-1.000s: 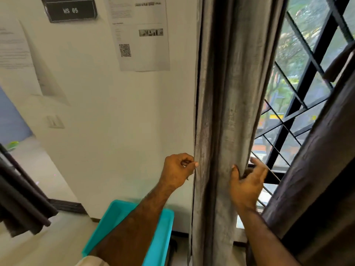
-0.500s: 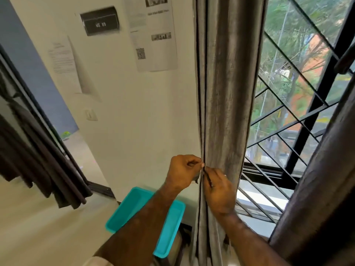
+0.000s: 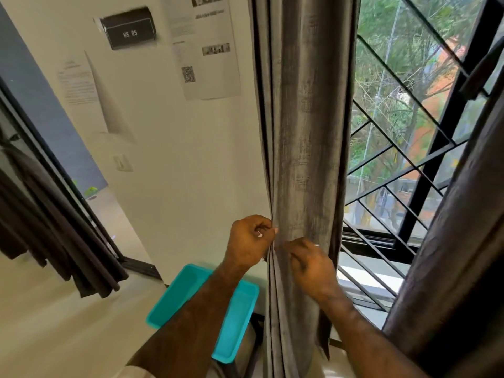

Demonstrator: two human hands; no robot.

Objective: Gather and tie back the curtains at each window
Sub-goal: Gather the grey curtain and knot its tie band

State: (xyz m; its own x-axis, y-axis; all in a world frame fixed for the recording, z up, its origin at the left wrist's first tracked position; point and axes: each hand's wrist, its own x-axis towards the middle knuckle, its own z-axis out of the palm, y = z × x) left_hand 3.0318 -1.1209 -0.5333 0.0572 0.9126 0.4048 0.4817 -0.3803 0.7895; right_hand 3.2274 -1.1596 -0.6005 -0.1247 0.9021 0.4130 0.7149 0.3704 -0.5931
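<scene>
Step in hand: gathering is done at this window, by the look of it; the grey curtain (image 3: 305,159) hangs bunched in a narrow column against the left edge of the window, beside the white wall (image 3: 174,170). Tying seems to be under way, though I can see no tie or cord.
Left hand (image 3: 249,242): fingers curled, thumb and forefinger pinching the curtain's left edge folds where they meet the wall side.
Right hand (image 3: 309,264): just beside the left, knuckles up, fingers bent in against the front folds; it looks like a pinch on the cloth, but the fingertips are hidden.
Next move, as I judge it: something must go round the bundle at hand height and be fastened. One hand should keep the folds pressed together while the other works.
Curtains counted: three. The grey one in hand, a darker curtain (image 3: 463,241) at the right edge of the same window, and dark drapes (image 3: 54,236) at the far left opening.
Windows counted: one grilled window (image 3: 403,165) plainly; the left opening I cannot class.
Hands: two, both on the grey curtain.
Also here: one turquoise tray (image 3: 169,301) below the arms, one black sign (image 3: 128,28) and three papers (image 3: 210,50) on the wall.
</scene>
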